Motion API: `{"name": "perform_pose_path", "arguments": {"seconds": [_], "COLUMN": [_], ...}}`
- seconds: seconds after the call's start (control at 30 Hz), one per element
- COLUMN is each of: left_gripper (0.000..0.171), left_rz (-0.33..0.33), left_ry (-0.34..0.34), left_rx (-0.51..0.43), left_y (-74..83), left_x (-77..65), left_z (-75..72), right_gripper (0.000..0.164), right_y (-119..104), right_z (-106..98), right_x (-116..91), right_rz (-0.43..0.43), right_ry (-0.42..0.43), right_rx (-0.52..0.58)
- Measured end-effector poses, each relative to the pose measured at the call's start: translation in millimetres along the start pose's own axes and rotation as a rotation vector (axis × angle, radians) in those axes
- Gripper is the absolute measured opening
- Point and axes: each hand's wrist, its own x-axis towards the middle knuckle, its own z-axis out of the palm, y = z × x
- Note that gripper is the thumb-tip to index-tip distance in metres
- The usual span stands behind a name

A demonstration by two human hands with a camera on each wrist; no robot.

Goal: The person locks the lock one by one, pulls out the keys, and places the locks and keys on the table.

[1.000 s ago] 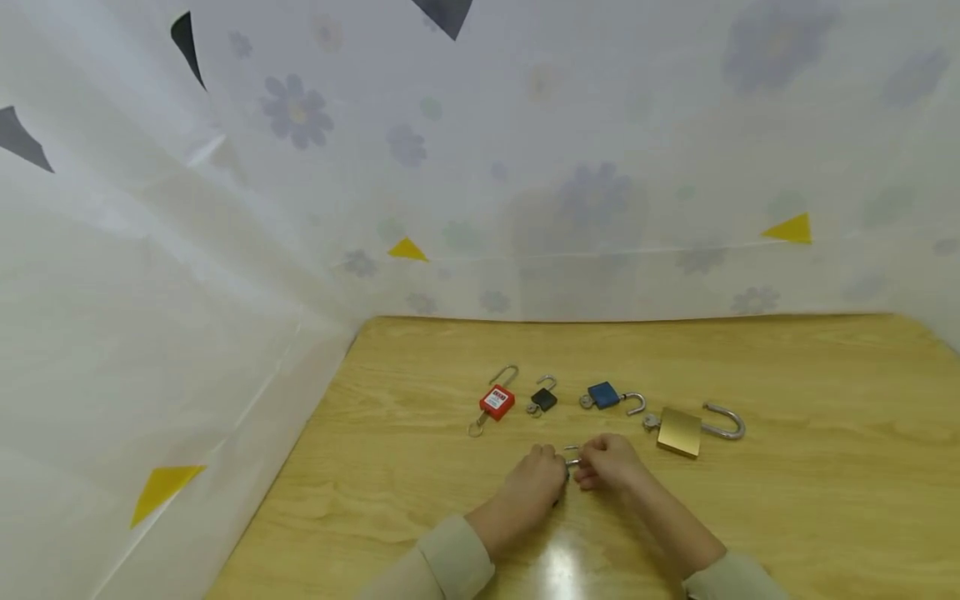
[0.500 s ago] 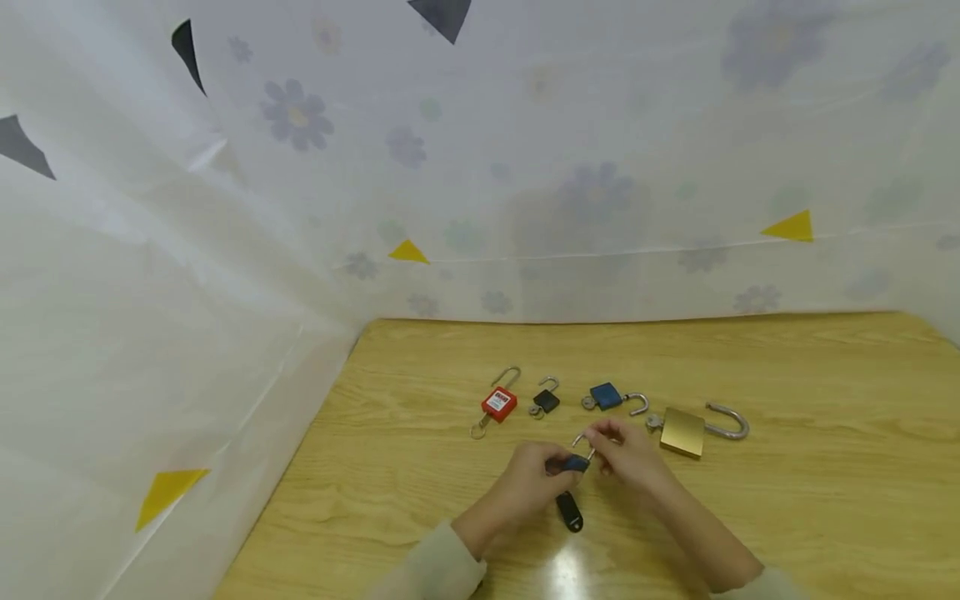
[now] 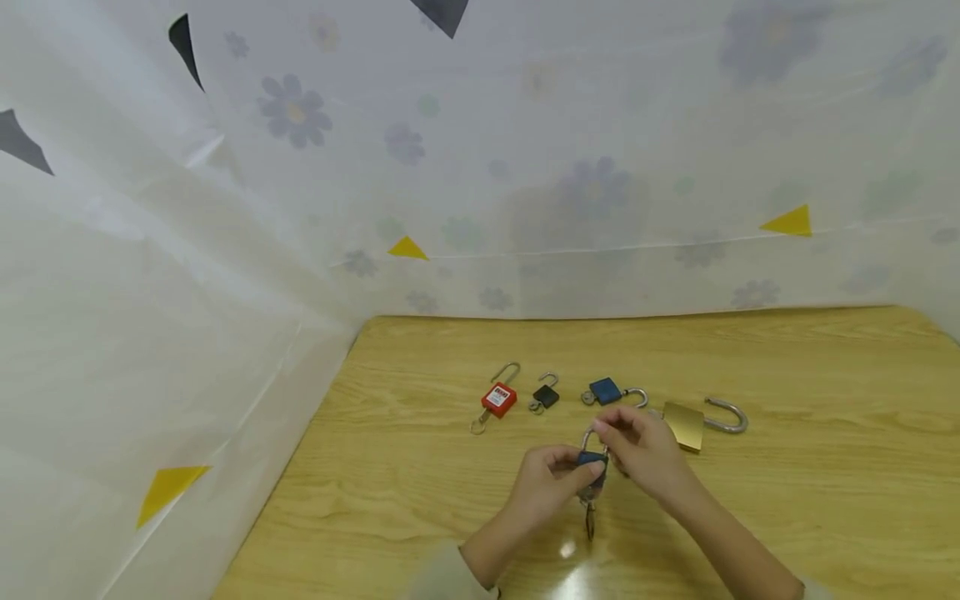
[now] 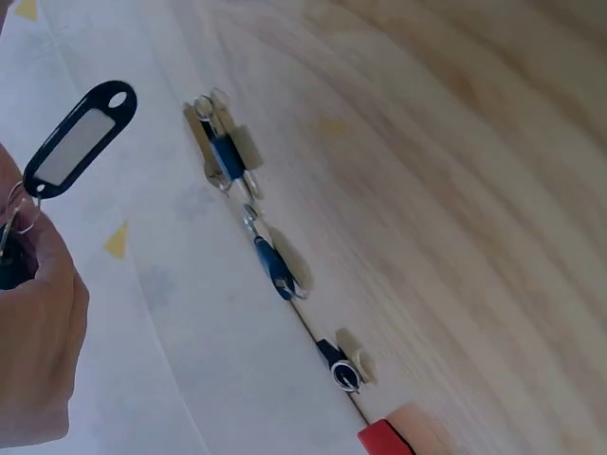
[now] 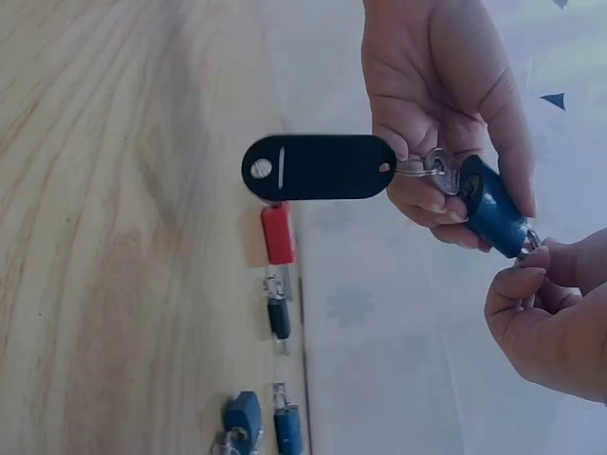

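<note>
My left hand [image 3: 551, 483] holds the body of a small blue padlock [image 3: 592, 458] between thumb and fingers, raised above the table. A key sits in its lower end, and from the ring hangs a black key tag [image 5: 322, 167], whose white label [image 4: 78, 147] faces the left wrist camera. My right hand [image 3: 648, 450] pinches the padlock's metal shackle at the top, seen closely in the right wrist view. Whether the shackle is locked is hidden by the fingertips.
Behind the hands lie a red padlock [image 3: 498, 400], a black padlock [image 3: 546, 396], a blue padlock [image 3: 604, 391] and a large brass padlock [image 3: 684, 426], with raised shackles. Another blue padlock [image 5: 244, 419] lies on the table nearer me. White sheeting [image 3: 480, 167] borders the table.
Both hands have lifted the padlock from low over the table and turned it upright, shackle up. The black tag now hangs below it. The right hand stays at the shackle.
</note>
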Motion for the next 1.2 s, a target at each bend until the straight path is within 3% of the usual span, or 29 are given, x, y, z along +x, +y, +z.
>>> {"name": "perform_pose_path", "arguments": {"seconds": [0.27,0.47,0.8,1.0,1.2], "left_gripper": [0.027,0.029,0.029,0.027,0.026], "left_rz": [0.092,0.203,0.209,0.258,0.265], "left_ry": [-0.082,-0.111,-0.082,-0.054,-0.031], "left_rx": [-0.032,-0.025,-0.075,-0.043,-0.04], "left_y": [6.4,0.9,0.9,2.4,3.1], "left_x": [-6.9,-8.0,-8.6,-11.6,-14.1], "left_z": [8.2,9.4,12.5,14.0,14.8], "right_gripper": [0.006,0.007,0.008,0.01,0.01], "right_y": [-2,-7,-10,-12,-13], "right_z": [-10,-11,-12,-13,-12], "right_x": [-11,-14,-15,-17,-19], "right_rz": [-0.232,-0.318,-0.315,-0.307,-0.292], "right_ry": [0.013,0.032,0.026,0.015,-0.019], "right_rx": [-0.023,-0.043,-0.028,-0.023,-0.018]}}
